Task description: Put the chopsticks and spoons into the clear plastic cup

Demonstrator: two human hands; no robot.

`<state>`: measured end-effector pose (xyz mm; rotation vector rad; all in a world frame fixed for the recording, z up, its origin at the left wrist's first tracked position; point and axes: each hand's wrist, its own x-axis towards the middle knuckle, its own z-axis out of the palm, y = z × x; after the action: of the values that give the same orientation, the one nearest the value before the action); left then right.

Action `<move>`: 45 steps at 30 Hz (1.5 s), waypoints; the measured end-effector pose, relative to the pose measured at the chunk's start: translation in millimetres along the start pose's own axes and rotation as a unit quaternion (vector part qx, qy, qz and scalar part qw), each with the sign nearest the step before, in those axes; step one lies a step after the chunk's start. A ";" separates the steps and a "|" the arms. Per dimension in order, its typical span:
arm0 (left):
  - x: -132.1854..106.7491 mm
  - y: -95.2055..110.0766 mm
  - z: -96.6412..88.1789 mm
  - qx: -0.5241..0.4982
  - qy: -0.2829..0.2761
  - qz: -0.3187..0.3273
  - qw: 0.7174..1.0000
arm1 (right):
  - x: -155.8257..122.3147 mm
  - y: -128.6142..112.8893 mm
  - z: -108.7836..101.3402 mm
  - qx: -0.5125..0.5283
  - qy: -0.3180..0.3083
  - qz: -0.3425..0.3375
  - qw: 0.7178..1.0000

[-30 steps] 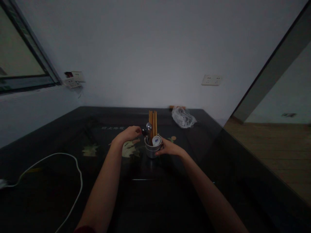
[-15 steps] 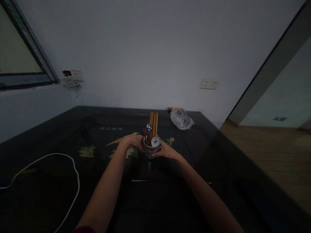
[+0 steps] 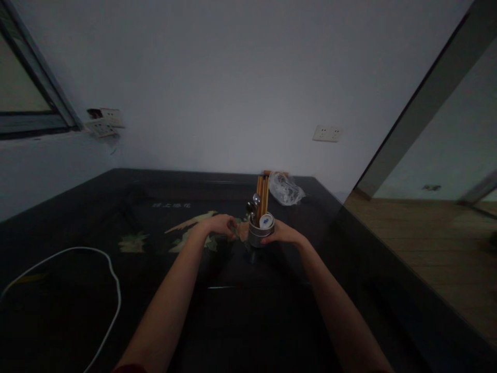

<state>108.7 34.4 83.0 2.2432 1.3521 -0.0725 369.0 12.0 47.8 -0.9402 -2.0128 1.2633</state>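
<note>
A small metal cup [image 3: 257, 238] stands on the dark table [image 3: 272, 321], holding several wooden chopsticks [image 3: 263, 192], a metal spoon [image 3: 256, 199] and a white spoon with a blue mark [image 3: 266, 221]. My right hand [image 3: 283, 234] is wrapped round the cup's right side. My left hand [image 3: 221, 225] rests just left of the cup with its fingers curled, apart from it; nothing shows in them.
A crumpled clear plastic bag [image 3: 285, 188] lies at the table's far edge. A white cable [image 3: 113, 280] loops over the left part. The table's right edge [image 3: 373, 259] drops to a wooden floor. Wall sockets [image 3: 326, 133] sit behind.
The cup with its utensils has shifted to the right with my right hand on it. My left hand has come off the cup and now sits beside it.
</note>
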 end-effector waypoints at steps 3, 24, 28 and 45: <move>2.0 -0.6 3.5 0.014 0.013 -0.016 1.000 | -9.8 12.7 -21.1 0.021 0.028 0.036 0.999; 39.5 49.4 55.0 -0.001 0.042 0.113 0.993 | -76.7 35.7 -98.5 0.033 0.176 0.147 0.973; 41.2 66.9 65.6 0.046 0.046 0.141 0.988 | -76.1 33.1 -97.1 0.038 0.183 0.141 0.972; 33.9 76.3 67.9 0.044 0.042 0.138 0.989 | -77.0 31.5 -95.2 0.032 0.170 0.146 0.974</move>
<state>204.1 2.8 44.5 2.5111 1.0851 0.0605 495.3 8.2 47.6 -1.3575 -1.6005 1.2105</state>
